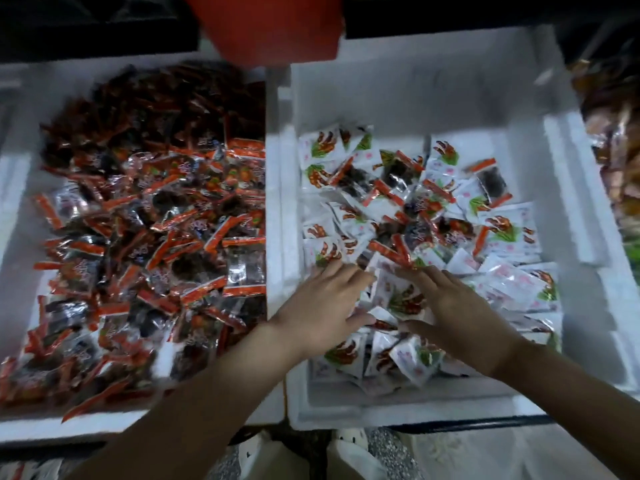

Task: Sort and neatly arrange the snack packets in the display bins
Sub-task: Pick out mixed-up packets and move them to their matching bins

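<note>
- The left hand lies palm down on the white packets at the near left of the right-hand foam bin. Its grip is apart, with fingers straight and spread, clamping nothing.
- The right hand rests just beside it on the same heap. Its grip is also apart, with fingers stretched toward the far left and the thumb out.
- One white packet shows between the two hands.
- Several red-edged packets with dark contents lie mixed among the white ones, just beyond the fingertips.
- The left-hand foam bin is heaped with red-edged packets of the same kind.
- A red container stands at the far edge, between the bins.
</note>
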Tool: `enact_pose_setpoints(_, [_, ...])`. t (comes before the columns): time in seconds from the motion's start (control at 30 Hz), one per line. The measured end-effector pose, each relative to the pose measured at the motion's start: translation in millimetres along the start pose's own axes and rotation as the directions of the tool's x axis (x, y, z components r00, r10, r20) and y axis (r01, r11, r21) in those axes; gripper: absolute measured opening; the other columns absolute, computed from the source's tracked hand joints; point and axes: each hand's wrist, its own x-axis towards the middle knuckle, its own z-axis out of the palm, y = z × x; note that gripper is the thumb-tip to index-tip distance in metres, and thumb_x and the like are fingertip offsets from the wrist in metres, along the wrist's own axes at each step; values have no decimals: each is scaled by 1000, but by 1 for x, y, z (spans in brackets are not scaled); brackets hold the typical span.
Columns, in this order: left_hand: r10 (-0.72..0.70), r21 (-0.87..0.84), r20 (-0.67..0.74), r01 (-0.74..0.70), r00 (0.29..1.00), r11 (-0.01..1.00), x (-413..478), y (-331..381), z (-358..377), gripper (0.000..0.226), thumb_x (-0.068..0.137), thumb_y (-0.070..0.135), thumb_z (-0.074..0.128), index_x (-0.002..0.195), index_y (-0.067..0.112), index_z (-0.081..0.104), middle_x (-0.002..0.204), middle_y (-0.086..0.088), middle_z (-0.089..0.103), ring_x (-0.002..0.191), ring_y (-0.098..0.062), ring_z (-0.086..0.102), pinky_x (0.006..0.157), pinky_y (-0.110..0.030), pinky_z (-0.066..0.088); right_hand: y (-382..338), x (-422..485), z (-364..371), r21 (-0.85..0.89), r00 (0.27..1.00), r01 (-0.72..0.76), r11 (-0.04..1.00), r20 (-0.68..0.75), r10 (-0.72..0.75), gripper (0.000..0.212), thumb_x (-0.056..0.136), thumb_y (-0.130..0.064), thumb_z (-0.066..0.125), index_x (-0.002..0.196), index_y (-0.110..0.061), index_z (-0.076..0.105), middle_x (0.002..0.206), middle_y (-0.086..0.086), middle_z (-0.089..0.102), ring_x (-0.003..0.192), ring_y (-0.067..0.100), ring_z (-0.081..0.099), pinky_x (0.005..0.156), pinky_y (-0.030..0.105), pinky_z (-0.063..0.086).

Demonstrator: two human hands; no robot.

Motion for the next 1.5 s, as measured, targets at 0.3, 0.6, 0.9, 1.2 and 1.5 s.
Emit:
enact_pose_setpoints(0.3, [-105,-281,170,150,980,948,5,32,24,90,83,50,67,150,31,11,152,12,13,129,-15,41,100,-29,39,7,-39,2,137,980,-140,981,160,117,90,80,-42,70,146,-25,13,138,1,46,122,18,46,86,21,34])
enact_pose_setpoints(0.6, [-71,-260,29,76,997,963,16,41,11,45,98,45,40,140,30,46,127,9,44,121,-9,38,107,-32,33,25,-44,-15,166,975,-132,977,-154,158,51,90,-57,40,128,-23,49,118,-7,57,90,10,60,69,21,36])
enact_pose_setpoints(0.9, [-353,-319,-12,331,936,888,100,21,-12,49,102,30,43,148,16,33,147,-10,42,132,-27,42,108,-34,34,48,56,-22,310,980,-165,936,-59,192,56,94,-21,54,145,-16,30,145,5,38,130,24,41,109,37,33])
enact_pose_setpoints(1.2, [-519,-528,-16,434,854,730,122,31,-6,45,97,13,54,140,4,45,139,-13,52,131,-28,44,104,-33,39,65,65,-17,-92,958,-283,955,18,286,65,85,-46,62,143,-34,36,146,9,30,133,31,28,112,46,28])
enact_pose_setpoints(1.5, [-362,-670,-21,256,932,697,119,51,-10,36,97,21,56,131,14,49,116,7,52,100,-6,48,74,-13,40,85,33,-19,167,934,-292,942,-163,319,41,81,-33,71,115,-20,51,109,1,63,97,22,61,77,32,50])
